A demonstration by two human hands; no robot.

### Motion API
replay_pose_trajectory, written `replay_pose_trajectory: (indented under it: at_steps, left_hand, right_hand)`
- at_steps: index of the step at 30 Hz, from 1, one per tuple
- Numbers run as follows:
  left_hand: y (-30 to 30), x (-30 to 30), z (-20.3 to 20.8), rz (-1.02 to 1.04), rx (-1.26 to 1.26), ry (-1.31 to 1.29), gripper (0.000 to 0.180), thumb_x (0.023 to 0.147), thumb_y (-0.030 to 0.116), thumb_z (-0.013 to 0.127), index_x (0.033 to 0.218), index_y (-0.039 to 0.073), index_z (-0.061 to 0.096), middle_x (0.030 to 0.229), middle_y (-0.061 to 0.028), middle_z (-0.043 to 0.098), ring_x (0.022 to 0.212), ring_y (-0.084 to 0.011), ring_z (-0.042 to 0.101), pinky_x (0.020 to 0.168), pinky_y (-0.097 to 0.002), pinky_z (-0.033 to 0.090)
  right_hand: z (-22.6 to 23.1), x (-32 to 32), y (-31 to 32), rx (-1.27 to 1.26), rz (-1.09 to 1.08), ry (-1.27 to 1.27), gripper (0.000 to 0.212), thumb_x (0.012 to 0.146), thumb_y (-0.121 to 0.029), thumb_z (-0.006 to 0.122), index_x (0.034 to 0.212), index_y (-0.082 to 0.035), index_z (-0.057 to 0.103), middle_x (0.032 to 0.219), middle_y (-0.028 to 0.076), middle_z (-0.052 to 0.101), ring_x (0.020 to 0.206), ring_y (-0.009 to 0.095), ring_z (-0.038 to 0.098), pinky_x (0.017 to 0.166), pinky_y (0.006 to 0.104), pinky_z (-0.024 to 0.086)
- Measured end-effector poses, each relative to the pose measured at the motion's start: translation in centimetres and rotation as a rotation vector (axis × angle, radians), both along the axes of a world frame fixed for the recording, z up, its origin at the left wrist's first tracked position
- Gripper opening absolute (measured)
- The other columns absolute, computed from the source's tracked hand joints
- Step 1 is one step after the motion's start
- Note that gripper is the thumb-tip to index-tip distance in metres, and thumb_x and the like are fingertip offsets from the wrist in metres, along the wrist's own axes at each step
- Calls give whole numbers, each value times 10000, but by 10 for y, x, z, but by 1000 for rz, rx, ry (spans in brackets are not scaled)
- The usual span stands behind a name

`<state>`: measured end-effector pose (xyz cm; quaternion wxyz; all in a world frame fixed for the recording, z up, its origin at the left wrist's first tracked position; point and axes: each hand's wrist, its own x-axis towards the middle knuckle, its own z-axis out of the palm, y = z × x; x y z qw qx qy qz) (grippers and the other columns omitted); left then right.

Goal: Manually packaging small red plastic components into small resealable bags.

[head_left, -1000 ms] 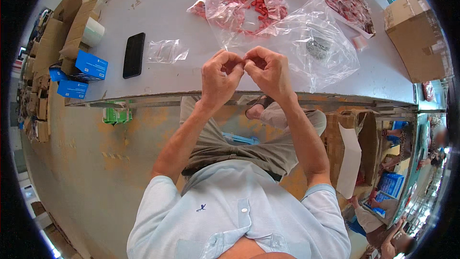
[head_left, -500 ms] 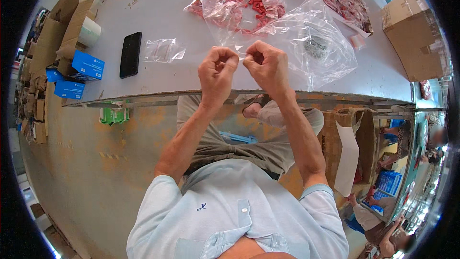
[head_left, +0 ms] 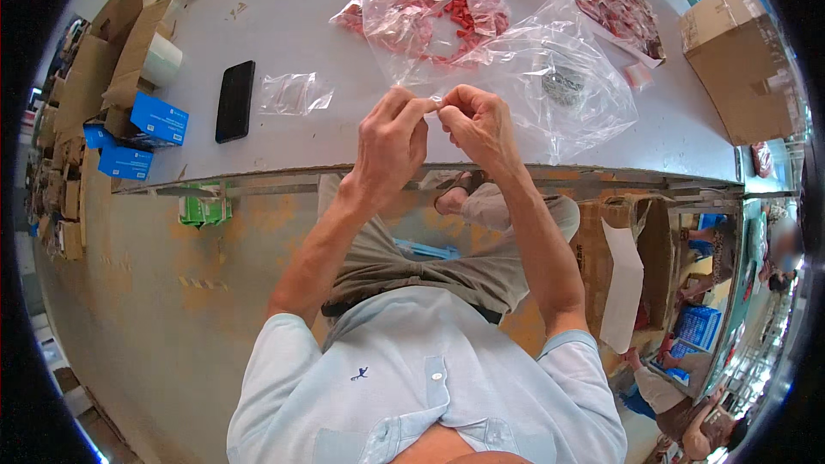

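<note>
while i watch from a distance through the head camera, the left hand (head_left: 391,139) and the right hand (head_left: 483,126) meet at the fingertips above the near part of the pale table (head_left: 301,21). left: fingers curled, forefinger reaching to the right fingertips. right: forefinger and thumb bent toward each other. whether either grips something small, i cannot tell; the fingers hide it. nearest thing: a clear plastic bag (head_left: 603,109) with a grey bundle (head_left: 563,84) inside, lying just beside the right hand, on its right; contact unclear to me. beyond the hands i log a bag of red pieces (head_left: 468,15). to their left, a small clear packet (head_left: 295,94) lies near a black phone (head_left: 235,101).
</note>
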<state>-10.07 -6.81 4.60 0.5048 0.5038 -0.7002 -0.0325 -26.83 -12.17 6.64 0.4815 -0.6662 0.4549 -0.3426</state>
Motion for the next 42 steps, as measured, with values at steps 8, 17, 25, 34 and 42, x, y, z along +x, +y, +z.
replay_pose_trajectory:
  at_steps: [8, 17, 25, 34, 42]
  left_hand:
    - [12, 7, 5, -42, -18, -280, 233, 843, -49, 734, 1059, 38, 748, 878, -87, 660, 776, -268, 668, 731, -404, 561]
    - [12, 18, -19, -73, 180, 98, 117, 922, 26, 757, 1034, -4, 743, 915, -122, 736, 789, -216, 717, 662, -330, 570]
    - [5, 19, -37, -54, 161, 194, 107, 936, 21, 742, 1041, 2, 737, 902, -102, 721, 768, -182, 684, 686, -311, 555]
    - [0, 17, -44, -3, 209, 389, 103, 921, 4, 733, 1024, 7, 719, 862, -101, 686, 750, -191, 655, 709, -320, 537]
    - [-4, 1, -38, -105, 179, 289, 93, 932, -20, 723, 1025, -12, 722, 878, -86, 695, 773, -167, 646, 721, -299, 533]
  right_hand:
    - [5, -3, 2, -42, 0, 64, 190, 859, -128, 665, 907, 43, 733, 719, 73, 701, 657, 94, 602, 593, 283, 502]
    - [34, -9, -36, -539, -46, 36, 110, 966, -84, 705, 1036, -14, 752, 919, 108, 768, 834, 177, 738, 748, 317, 596]
    - [75, -36, -98, -700, -72, 232, 158, 967, -91, 700, 1099, -35, 765, 1007, 130, 789, 861, 211, 767, 753, 327, 614]
    - [116, -68, -100, -236, 366, 314, 165, 925, 46, 590, 1004, 22, 732, 894, 52, 737, 787, 117, 691, 726, 275, 574]
    - [14, -179, -115, -670, 176, 970, 161, 886, -48, 583, 911, -16, 739, 907, 185, 755, 885, 373, 730, 831, 475, 575]
